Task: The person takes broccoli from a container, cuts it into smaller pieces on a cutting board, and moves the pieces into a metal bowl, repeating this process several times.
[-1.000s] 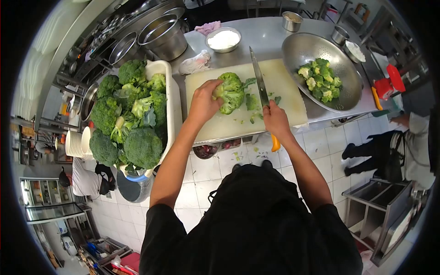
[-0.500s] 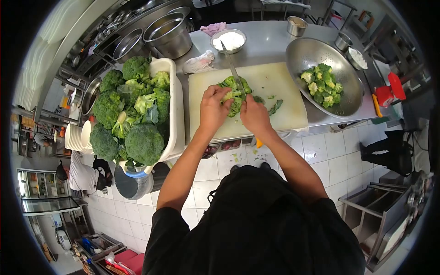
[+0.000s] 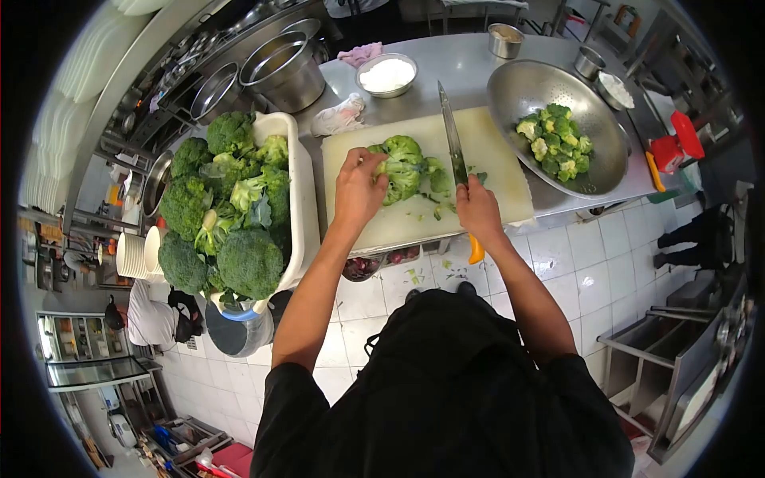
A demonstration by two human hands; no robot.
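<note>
My left hand (image 3: 359, 190) has its fingers curled against the left side of a broccoli head (image 3: 404, 166), which rests on the white cutting board (image 3: 358, 227). In my right hand (image 3: 479, 210) is a knife (image 3: 453, 135), its yellow handle poking out below the fist. The blade points away from me, to the right of the broccoli and apart from it. Between the broccoli and the knife lie leaf scraps (image 3: 438, 199) and small green trimmings.
A white tub (image 3: 299, 199) heaped with broccoli heads stands at the left. To the right, a steel colander (image 3: 510, 95) holds cut florets (image 3: 558, 143). Behind the board are a bowl of white powder (image 3: 386, 76) and a crumpled cloth (image 3: 339, 117). A red scale (image 3: 673, 147) sits far right.
The knife has moved right, off the broccoli, and its blade now points more straight away from me. My left hand has stayed at the broccoli, whose larger part now shows.
</note>
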